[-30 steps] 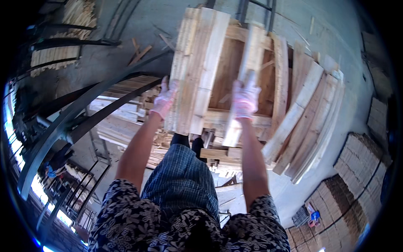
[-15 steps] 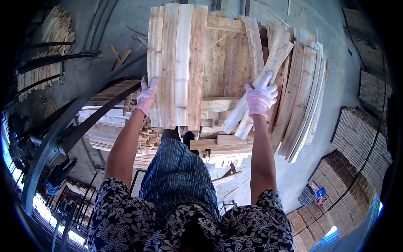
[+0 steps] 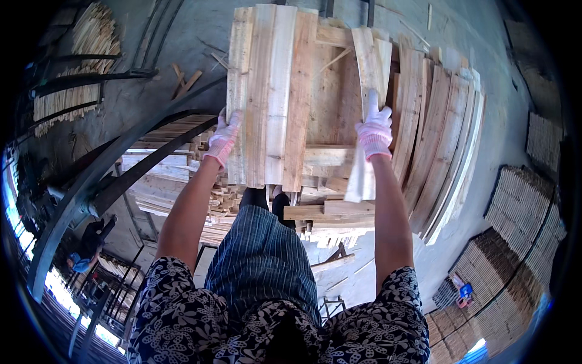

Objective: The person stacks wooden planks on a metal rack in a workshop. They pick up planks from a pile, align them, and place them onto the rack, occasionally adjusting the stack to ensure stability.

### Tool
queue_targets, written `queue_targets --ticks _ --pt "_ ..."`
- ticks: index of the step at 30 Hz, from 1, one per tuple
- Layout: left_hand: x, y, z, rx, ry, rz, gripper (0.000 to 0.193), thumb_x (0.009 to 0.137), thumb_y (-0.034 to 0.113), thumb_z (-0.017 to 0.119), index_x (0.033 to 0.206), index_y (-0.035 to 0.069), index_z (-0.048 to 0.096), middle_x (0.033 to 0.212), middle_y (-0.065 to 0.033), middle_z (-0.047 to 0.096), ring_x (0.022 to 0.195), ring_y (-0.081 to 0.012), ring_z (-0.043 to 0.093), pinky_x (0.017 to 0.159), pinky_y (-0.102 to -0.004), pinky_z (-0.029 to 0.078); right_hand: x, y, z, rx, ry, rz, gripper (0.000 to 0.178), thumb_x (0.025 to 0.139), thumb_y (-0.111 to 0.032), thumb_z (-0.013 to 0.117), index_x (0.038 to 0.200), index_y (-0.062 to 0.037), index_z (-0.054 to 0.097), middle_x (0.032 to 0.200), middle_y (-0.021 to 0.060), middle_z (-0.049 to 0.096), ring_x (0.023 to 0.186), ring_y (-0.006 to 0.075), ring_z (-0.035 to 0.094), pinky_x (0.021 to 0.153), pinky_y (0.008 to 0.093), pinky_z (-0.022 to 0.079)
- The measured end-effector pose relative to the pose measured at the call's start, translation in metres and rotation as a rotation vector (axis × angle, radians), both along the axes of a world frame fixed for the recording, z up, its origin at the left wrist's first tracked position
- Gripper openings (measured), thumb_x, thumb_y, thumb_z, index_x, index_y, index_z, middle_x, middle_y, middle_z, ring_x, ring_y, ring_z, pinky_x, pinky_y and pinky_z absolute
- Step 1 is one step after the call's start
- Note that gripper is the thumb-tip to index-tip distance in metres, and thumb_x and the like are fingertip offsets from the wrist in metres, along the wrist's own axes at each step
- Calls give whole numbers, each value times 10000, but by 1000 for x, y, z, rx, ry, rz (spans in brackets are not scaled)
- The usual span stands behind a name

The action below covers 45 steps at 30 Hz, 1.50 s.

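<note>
Four planks lie side by side in a row across a stack of boards. My left hand [image 3: 224, 136], in a white and pink knit glove, grips the left edge of the leftmost plank [image 3: 239, 91], its thumb over the top. My right hand [image 3: 374, 130], gloved the same way, is closed around a pale plank [image 3: 361, 182] at the right of the gap, one finger stretched along the wood. Another plank [image 3: 365, 54] runs up from that hand, overlapping the pale one; the hand hides where they cross. Darker boards [image 3: 336, 91] show between my hands, with a crosspiece [image 3: 330, 155] near their lower end.
Loose planks [image 3: 445, 133] lean at the right of the stack. A curved metal bar [image 3: 112, 164] crosses on the left, above more stacked wood [image 3: 157, 167]. Bundled slats [image 3: 515, 194] stand at the far right. Another person [image 3: 85, 252] is at the lower left.
The pale plank under my right hand has swung from a slant to nearly upright, next to the other plank. My left hand stays at the row's left edge. The whole view has shifted slightly.
</note>
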State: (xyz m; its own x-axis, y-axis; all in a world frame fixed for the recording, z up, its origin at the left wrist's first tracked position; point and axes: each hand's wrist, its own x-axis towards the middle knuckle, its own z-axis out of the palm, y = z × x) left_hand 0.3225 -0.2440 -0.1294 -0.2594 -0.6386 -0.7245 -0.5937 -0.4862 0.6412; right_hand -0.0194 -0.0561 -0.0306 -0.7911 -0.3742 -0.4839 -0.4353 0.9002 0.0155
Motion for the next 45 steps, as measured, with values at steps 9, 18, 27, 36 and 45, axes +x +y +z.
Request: queue_targets --ticks 9,18,27,36,45 --pt "-24 5 35 14 -84 -39 893 910 655 638 1563 129 331 1362 -150 600 1209 -275 565 1059 -381 404 97 -59 -30 -523 -151 16 843 884 -347 700 1590 -247 251 1411 333 432 1212 498 559 1034 492 486" --pt "14 -18 -26 -12 -79 -155 890 919 680 609 1542 104 342 1338 -121 593 1203 -239 547 1049 -345 398 33 39 28 -361 120 -48 802 910 -213 672 1577 -251 227 1223 250 508 982 388 639 756 498 573" --pt "-36 -35 32 -550 -394 -521 759 951 391 646 1545 52 317 1364 -250 575 1261 -395 564 1062 -406 442 5 67 -18 90 438 -80 952 822 -407 783 1590 -314 229 1367 213 450 1191 413 503 934 559 480" --pt "-92 -67 3 -394 -183 -137 871 952 574 589 1509 -35 311 1423 -286 532 1318 -414 535 1052 -432 452 -4 54 -9 -196 112 21 945 842 -296 762 1607 -278 206 1232 256 498 1141 463 551 942 541 505" --pt "-112 -64 19 -467 -278 -150 914 886 624 661 1423 -50 357 1383 -330 506 1235 -465 562 1024 -464 470 63 -49 -20 -354 -80 -115 873 925 -444 671 1600 -226 162 1262 317 510 1131 502 592 922 546 511"
